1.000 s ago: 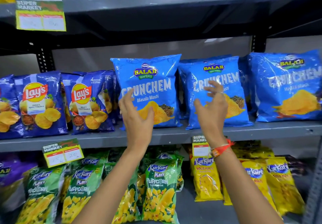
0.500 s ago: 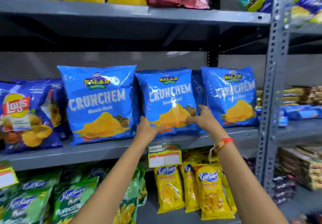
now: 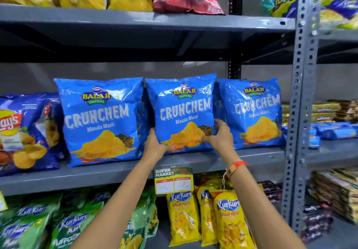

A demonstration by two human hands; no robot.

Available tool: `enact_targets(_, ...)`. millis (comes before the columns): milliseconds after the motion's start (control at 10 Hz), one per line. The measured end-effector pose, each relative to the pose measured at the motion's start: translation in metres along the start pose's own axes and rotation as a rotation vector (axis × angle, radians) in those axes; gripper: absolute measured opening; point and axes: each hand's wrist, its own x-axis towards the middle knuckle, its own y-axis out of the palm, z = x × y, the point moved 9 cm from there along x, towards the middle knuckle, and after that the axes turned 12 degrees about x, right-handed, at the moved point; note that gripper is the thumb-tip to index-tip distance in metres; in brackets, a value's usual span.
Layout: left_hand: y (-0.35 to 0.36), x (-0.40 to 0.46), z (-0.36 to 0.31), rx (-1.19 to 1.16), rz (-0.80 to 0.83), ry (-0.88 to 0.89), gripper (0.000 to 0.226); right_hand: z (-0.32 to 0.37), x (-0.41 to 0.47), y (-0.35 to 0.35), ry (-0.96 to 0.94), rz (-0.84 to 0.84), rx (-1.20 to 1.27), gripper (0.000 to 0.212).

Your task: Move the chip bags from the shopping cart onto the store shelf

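Note:
Three blue Crunchem chip bags stand upright in a row on the grey middle shelf (image 3: 193,161). My left hand (image 3: 155,144) grips the lower left corner of the middle Crunchem bag (image 3: 184,109). My right hand (image 3: 219,134) grips its lower right side, thumb on the front. The left Crunchem bag (image 3: 100,119) and the right Crunchem bag (image 3: 253,111) stand free on either side, close against the middle one. The shopping cart is out of view.
Dark blue Lay's bags (image 3: 25,130) fill the shelf's left end. Yellow and red bags sit on the top shelf (image 3: 135,19). Green and yellow Kurkure bags (image 3: 226,217) hang below, behind a price tag (image 3: 173,181). A perforated steel upright (image 3: 302,103) bounds the right side.
The view has swung right and closer. Both hands left the left bag and closed on the lower corners of the middle bag, which now stands straighter and slightly forward.

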Motion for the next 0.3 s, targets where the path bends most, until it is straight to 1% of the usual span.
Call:
enact_targets(100, 0.002, 0.000, 0.004, -0.003, -0.008, -0.030, 0.083, -0.003, 0.003, 0.000, -0.011, 0.001, 0.011, 0.081)
enact_targets(200, -0.002, -0.006, 0.002, -0.015, -0.013, -0.047, 0.090, -0.002, -0.002, 0.001, -0.022, 0.025, 0.002, 0.083)
enact_targets(300, -0.010, -0.016, -0.009, -0.046, -0.111, 0.001, 0.105, 0.008, -0.003, -0.015, -0.075, -0.064, 0.027, 0.087)
